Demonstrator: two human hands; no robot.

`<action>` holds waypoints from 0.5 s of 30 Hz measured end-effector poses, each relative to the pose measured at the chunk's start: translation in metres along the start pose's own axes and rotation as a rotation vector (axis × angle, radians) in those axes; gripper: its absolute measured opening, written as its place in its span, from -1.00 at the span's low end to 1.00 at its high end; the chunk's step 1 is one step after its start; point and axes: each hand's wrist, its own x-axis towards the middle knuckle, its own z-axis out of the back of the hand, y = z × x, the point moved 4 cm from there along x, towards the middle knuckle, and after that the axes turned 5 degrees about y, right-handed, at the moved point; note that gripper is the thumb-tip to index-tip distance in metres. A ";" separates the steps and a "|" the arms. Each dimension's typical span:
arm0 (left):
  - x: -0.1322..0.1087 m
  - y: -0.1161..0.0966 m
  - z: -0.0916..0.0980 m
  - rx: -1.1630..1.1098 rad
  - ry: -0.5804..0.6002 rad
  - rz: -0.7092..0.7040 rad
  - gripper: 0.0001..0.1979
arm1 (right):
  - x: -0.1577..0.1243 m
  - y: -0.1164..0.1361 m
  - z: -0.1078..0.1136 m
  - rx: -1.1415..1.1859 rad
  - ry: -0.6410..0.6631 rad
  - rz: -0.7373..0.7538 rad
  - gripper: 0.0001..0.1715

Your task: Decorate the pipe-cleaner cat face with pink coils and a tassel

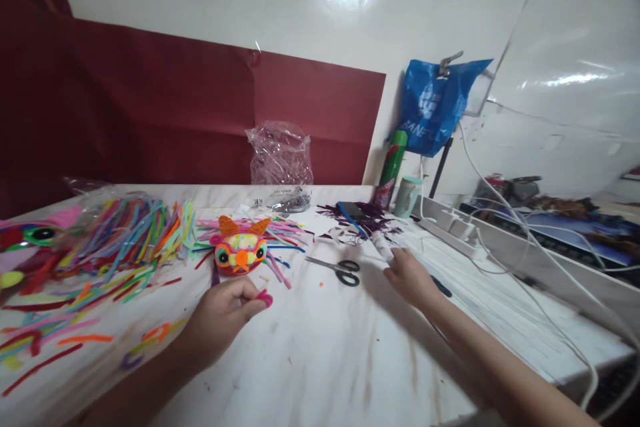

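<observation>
While the left hand (225, 313) pinches a fuzzy pink curl (265, 298), the right hand (407, 273) grasps a white tube (383, 245).

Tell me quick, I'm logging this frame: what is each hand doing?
Left hand: closed, pinching a small pink piece.
Right hand: fingers on a white tube; grip cannot be told.

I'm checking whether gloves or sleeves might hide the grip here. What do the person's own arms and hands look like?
Both are bare. The left hand and right hand wear no gloves, and no rings, watch or bracelet show. Both forearms are uncovered up to the picture's edge, no sleeves in view. The picture is too blurred for finer marks.
</observation>
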 end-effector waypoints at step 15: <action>0.001 -0.010 -0.020 0.095 0.038 -0.208 -0.83 | 0.007 0.005 0.009 0.198 -0.126 0.166 -0.73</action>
